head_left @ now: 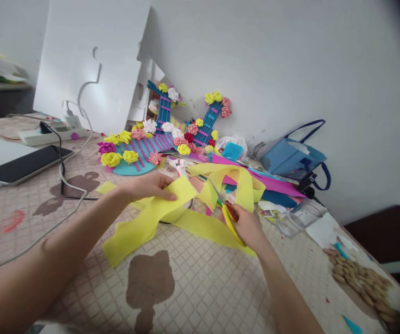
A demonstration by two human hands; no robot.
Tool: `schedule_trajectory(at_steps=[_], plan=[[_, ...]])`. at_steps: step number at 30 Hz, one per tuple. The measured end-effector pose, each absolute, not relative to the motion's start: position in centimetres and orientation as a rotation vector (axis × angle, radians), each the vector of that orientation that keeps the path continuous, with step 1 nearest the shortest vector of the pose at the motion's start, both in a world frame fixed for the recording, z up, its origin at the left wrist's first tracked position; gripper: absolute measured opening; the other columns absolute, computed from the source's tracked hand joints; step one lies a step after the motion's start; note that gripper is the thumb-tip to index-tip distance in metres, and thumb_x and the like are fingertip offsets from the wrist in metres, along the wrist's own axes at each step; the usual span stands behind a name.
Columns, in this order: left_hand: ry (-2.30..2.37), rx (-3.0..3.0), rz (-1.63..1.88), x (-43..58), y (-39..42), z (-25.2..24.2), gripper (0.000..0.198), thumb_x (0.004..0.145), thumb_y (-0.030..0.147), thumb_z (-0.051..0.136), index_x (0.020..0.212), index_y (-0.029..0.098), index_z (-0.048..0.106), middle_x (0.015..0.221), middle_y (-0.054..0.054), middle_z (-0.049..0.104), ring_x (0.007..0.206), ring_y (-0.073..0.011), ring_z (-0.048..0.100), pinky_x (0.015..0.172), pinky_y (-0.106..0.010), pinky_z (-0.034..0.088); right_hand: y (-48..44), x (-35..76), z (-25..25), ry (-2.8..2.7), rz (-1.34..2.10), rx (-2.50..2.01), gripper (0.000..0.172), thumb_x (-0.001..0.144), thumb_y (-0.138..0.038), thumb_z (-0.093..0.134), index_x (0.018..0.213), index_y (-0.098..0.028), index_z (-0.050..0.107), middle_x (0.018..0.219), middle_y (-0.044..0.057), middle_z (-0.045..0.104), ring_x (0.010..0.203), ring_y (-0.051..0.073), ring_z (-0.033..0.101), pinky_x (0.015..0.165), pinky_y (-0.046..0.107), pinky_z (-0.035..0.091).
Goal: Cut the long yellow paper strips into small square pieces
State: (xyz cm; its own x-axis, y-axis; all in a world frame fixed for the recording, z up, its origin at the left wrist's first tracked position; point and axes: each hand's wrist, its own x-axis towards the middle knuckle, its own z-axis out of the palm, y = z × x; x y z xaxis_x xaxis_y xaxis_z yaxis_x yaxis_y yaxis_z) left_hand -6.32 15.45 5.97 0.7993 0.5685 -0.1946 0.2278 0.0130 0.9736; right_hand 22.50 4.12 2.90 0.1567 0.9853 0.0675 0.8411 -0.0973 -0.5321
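Observation:
My left hand (151,188) pinches the end of a wide yellow crepe paper strip (130,236), thumb on top. The strip hangs down toward the table and curls under. In my right hand (248,227) is a pair of scissors (230,222) with yellow and red handles, its blades pointing up and left. A longer looping yellow strip (243,188) rises behind the scissors, and a further yellow length (206,227) runs along the table beneath both hands. The scissor blades are apart from the strip end in my left hand. Behind my left hand a white glue gun (179,166) is partly visible.
Teal boards (144,155) covered with paper flowers lean at the back. A tablet (26,164), cables and a white power strip (43,134) lie left. Magenta sheets (272,181), a blue bag (293,155) and a pile of nuts in shells (363,285) are on the right.

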Motion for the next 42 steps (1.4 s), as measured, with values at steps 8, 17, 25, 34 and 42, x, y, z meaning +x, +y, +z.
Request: schedule_trajectory(at_steps=[8, 17, 25, 34, 42], plan=[[0.697, 1.496, 0.374, -5.6, 15.1, 5.4, 0.036, 0.066, 0.036, 0.071, 0.095, 0.016, 0.064, 0.085, -0.005, 0.069, 0.062, -0.0131, 0.062, 0.056, -0.021, 0.047, 4.7, 25.2, 2.7, -2.046, -0.056, -2.175, 0.031, 0.076, -0.043, 0.054, 0.094, -0.019, 0.060, 0.094, 0.008, 0.066, 0.085, 0.024, 0.061, 0.066, 0.028, 0.039], [0.703, 1.420, 0.449, -4.9, 14.5, 4.8, 0.037, 0.066, 0.037, 0.072, 0.095, 0.016, 0.064, 0.082, -0.005, 0.069, 0.061, -0.0137, 0.062, 0.053, -0.021, 0.046, 4.1, 24.7, 2.7, -2.174, 0.138, -2.079, 0.029, 0.069, -0.040, 0.063, 0.088, -0.018, 0.063, 0.085, 0.007, 0.065, 0.082, 0.024, 0.059, 0.068, 0.030, 0.039], [0.699, 1.419, 0.475, -2.8, 12.6, 4.8, 0.039, 0.063, 0.038, 0.073, 0.092, 0.013, 0.063, 0.078, -0.005, 0.068, 0.059, -0.0137, 0.061, 0.053, -0.022, 0.045, 3.6, 20.1, 2.5, -1.649, 0.943, -1.339, 0.035, 0.080, -0.048, 0.052, 0.103, -0.022, 0.052, 0.090, 0.005, 0.058, 0.068, 0.015, 0.057, 0.057, 0.027, 0.045], [0.703, 1.464, 0.454, -2.8, 12.4, 4.2, 0.041, 0.067, 0.049, 0.066, 0.088, 0.014, 0.062, 0.073, -0.002, 0.065, 0.057, -0.0118, 0.057, 0.051, -0.021, 0.040, 6.3, 15.8, 2.0, -1.240, 1.217, -1.210, 0.023, 0.073, -0.038, 0.064, 0.078, -0.018, 0.055, 0.054, -0.005, 0.052, 0.044, 0.007, 0.044, 0.040, 0.019, 0.033], [0.757, 1.557, 0.287, -5.3, 12.7, 3.2, 0.038, 0.067, 0.051, 0.064, 0.069, 0.014, 0.056, 0.057, 0.003, 0.053, 0.045, -0.0069, 0.043, 0.043, -0.019, 0.030, 7.5, 17.6, 1.8, -1.212, 1.095, -1.354, 0.029, 0.071, -0.043, 0.063, 0.068, -0.014, 0.058, 0.051, -0.002, 0.055, 0.044, 0.008, 0.049, 0.039, 0.018, 0.035]])
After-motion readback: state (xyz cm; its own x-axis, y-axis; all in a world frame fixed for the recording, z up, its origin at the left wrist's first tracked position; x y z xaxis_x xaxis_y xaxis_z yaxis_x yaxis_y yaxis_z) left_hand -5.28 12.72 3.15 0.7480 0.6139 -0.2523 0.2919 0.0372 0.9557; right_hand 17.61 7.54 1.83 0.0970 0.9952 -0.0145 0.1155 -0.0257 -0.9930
